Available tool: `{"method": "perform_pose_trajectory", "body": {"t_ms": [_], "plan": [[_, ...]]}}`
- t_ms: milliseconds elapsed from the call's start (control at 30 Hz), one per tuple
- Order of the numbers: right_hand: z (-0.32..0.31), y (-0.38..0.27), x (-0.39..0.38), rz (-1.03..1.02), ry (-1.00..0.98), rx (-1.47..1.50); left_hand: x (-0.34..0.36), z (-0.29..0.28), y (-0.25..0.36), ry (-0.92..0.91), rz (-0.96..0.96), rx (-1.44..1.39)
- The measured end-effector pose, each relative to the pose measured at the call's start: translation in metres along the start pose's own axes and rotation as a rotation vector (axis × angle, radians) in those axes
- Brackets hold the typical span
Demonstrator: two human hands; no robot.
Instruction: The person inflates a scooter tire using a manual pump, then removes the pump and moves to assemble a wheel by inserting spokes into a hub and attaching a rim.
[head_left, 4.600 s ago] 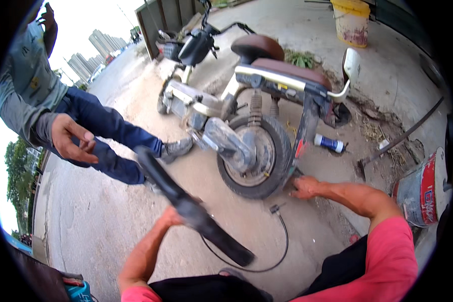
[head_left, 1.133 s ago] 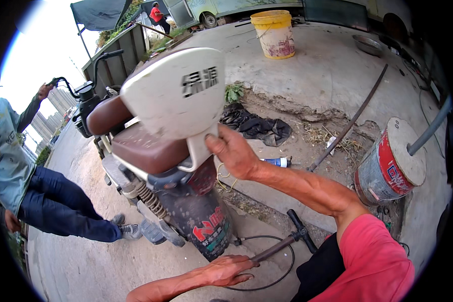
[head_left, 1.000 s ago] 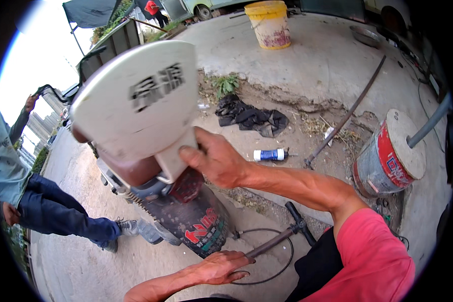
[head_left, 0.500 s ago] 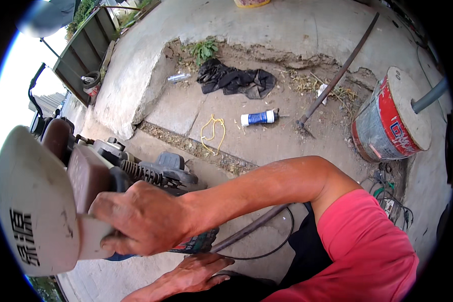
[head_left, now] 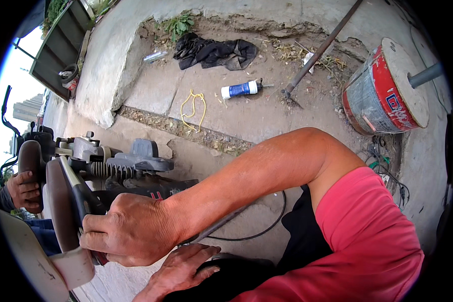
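- At eight o'clock the right grip [head_left: 130,232], knuckles up and fingers curled, is closed on the scooter's rear end, beside the seat's tail; what lies under the palm is hidden.
- At seven o'clock the left grip [head_left: 183,267] has loosely bent fingers, beside the lower end of a slim, dark tube [head_left: 214,225]; whether it pinches the tube, I cannot tell.
- The scooter [head_left: 63,206] fills the eight-to-nine o'clock edge, with a smooth brown seat, a ribbed coil spring [head_left: 110,170] and a stepped grey footrest [head_left: 143,156].
- Its broad, pale backrest [head_left: 31,254] joins a smooth, rounded bracket [head_left: 78,266] just below the right grip.
- At nine o'clock a co-worker's hand [head_left: 25,192] rests on a rounded brown cushion.
- A thin black hose [head_left: 267,230] curves at five o'clock.
- On gritty ground, crumpled black cloth [head_left: 214,52] lies at twelve, a white-and-blue cylinder [head_left: 241,89] nearer the centre, a looped yellow cord [head_left: 194,111] at eleven.
- At two o'clock stands a scuffed, red-and-grey drum [head_left: 385,95]; a rough, brownish rod [head_left: 322,53] slants at one.
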State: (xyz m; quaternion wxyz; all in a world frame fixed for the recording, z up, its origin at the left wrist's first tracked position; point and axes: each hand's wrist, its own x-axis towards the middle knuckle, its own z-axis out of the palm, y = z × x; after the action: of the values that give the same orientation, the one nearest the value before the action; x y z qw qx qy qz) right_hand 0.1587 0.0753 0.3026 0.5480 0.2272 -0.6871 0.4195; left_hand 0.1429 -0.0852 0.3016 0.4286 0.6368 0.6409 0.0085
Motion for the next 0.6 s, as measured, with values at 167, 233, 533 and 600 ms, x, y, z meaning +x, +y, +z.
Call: {"method": "perform_pose_trajectory", "body": {"t_ms": [167, 233, 533, 600], "plan": [[0.007, 0.005, -0.008, -0.039, -0.124, -0.034, -0.002, 0.000, -0.004, 0.034, 0.013, 0.035], [0.011, 0.012, -0.017, -0.006, -0.225, -0.028, -0.005, 0.001, -0.008, 0.068, 0.023, 0.036], [-0.020, 0.091, -0.139, 0.663, -1.041, -0.124, -0.009, -0.001, -0.023, 0.067, 0.000, 0.055], [-0.028, 0.097, -0.176, 0.782, -1.208, -0.167, -0.012, -0.001, -0.026, 0.065, 0.001, 0.039]]}}
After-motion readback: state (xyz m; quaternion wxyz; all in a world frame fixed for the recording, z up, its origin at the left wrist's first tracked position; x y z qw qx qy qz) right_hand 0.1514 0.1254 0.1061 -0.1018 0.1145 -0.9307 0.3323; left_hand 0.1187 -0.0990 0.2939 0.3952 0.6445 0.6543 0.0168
